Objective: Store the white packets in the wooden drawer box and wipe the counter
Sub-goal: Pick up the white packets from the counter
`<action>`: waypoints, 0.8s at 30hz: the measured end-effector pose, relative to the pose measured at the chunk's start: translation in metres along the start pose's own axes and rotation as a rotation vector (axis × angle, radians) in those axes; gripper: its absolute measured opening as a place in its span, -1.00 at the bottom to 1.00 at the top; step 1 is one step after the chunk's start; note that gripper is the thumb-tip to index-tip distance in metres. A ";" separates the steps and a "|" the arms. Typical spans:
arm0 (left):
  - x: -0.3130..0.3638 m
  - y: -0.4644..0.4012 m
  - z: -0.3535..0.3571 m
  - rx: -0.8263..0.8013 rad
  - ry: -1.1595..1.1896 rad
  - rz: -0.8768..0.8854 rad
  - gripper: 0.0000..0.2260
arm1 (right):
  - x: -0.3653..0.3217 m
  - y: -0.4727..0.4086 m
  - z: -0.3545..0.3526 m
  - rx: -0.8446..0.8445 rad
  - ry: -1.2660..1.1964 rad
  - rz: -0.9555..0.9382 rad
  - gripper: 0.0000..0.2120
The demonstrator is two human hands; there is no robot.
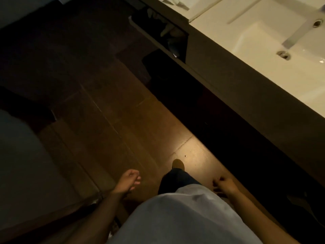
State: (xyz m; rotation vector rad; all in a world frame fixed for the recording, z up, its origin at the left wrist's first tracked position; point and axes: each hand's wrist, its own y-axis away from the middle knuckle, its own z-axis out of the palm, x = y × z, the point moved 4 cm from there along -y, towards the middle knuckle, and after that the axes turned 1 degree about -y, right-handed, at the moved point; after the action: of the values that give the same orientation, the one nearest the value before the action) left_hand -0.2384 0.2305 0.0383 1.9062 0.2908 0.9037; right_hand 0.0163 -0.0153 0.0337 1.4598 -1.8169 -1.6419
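I look down at a dark tiled floor (109, 120). My left hand (129, 180) hangs low at my side with loosely curled fingers and holds nothing. My right hand (224, 185) also hangs by my hip, fingers loosely bent and apart, empty. The white counter (219, 16) runs along the upper right edge. Something white, perhaps packets (173, 1), lies at the counter's far end, cut off by the frame's top edge. No wooden drawer box is in view.
A white sink basin (274, 43) with a chrome tap (302, 27) is set in the counter. Below it, a dark vanity front (237, 88) has an open compartment (163, 34) with dim items inside. A pale fixture (26, 164) stands at left.
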 end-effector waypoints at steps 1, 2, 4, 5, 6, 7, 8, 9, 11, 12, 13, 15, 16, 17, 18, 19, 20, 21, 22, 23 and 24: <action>0.007 -0.004 -0.015 0.020 -0.009 -0.011 -0.87 | -0.028 -0.003 0.010 -0.017 0.013 -0.033 -0.90; 0.014 -0.010 -0.031 0.048 -0.017 -0.014 -0.84 | -0.056 -0.006 0.021 -0.042 0.030 -0.072 -0.87; 0.028 -0.023 -0.063 0.084 -0.031 -0.009 -0.86 | -0.112 -0.012 0.040 -0.091 0.057 -0.129 -0.81; 0.035 -0.029 -0.077 0.102 -0.034 -0.009 -0.89 | -0.138 -0.014 0.049 -0.102 0.078 -0.154 -0.80; 0.039 -0.035 -0.091 0.119 -0.023 -0.017 -0.90 | -0.161 -0.016 0.058 -0.111 0.104 -0.181 -0.82; 0.042 -0.043 -0.104 0.132 -0.002 -0.028 -0.88 | -0.182 -0.017 0.067 -0.120 0.130 -0.199 -0.85; 0.045 -0.050 -0.116 0.136 0.019 -0.041 -0.87 | -0.201 -0.020 0.076 -0.121 0.152 -0.215 -0.86; 0.049 -0.058 -0.126 0.136 0.038 -0.049 -0.86 | -0.217 -0.022 0.085 -0.114 0.164 -0.230 -0.85; 0.062 -0.079 -0.147 0.122 0.069 -0.057 -0.86 | -0.246 -0.030 0.103 -0.095 0.156 -0.248 -0.82; 0.071 -0.092 -0.159 0.109 0.075 -0.059 -0.88 | -0.257 -0.034 0.112 -0.085 0.144 -0.253 -0.82; 0.083 -0.105 -0.171 0.092 0.064 -0.057 -0.90 | -0.264 -0.037 0.122 -0.064 0.125 -0.249 -0.82; 0.113 -0.126 -0.195 0.043 -0.034 -0.048 -0.88 | -0.270 -0.039 0.140 -0.001 0.068 -0.214 -0.80; 0.129 -0.135 -0.208 0.015 -0.106 -0.038 -0.89 | -0.269 -0.038 0.150 0.022 0.039 -0.189 -0.79; 0.146 -0.144 -0.219 -0.013 -0.173 -0.025 -0.91 | -0.266 -0.036 0.160 0.036 0.013 -0.156 -0.78; 0.164 -0.152 -0.231 -0.036 -0.228 -0.011 -0.89 | -0.261 -0.033 0.170 0.051 -0.010 -0.119 -0.78; 0.183 -0.159 -0.241 -0.053 -0.269 0.005 -0.85 | -0.257 -0.030 0.178 0.069 -0.032 -0.080 -0.78; 0.204 -0.166 -0.248 -0.067 -0.310 0.018 -0.81 | -0.252 -0.027 0.186 0.089 -0.054 -0.045 -0.79; 0.224 -0.172 -0.253 -0.078 -0.345 0.033 -0.77 | -0.246 -0.024 0.193 0.109 -0.078 -0.016 -0.80; 0.244 -0.176 -0.256 -0.088 -0.365 0.050 -0.75 | -0.241 -0.021 0.198 0.127 -0.106 0.007 -0.81; 0.263 -0.181 -0.255 -0.097 -0.369 0.074 -0.74 | -0.237 -0.019 0.202 0.140 -0.136 0.029 -0.83; 0.281 -0.186 -0.254 -0.107 -0.365 0.097 -0.73 | -0.232 -0.018 0.206 0.150 -0.164 0.051 -0.84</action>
State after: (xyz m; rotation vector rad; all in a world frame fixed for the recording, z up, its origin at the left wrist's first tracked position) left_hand -0.1880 0.6478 0.0757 1.9537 -0.0679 0.6038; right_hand -0.0283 0.2922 0.0465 1.3597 -2.0888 -1.6769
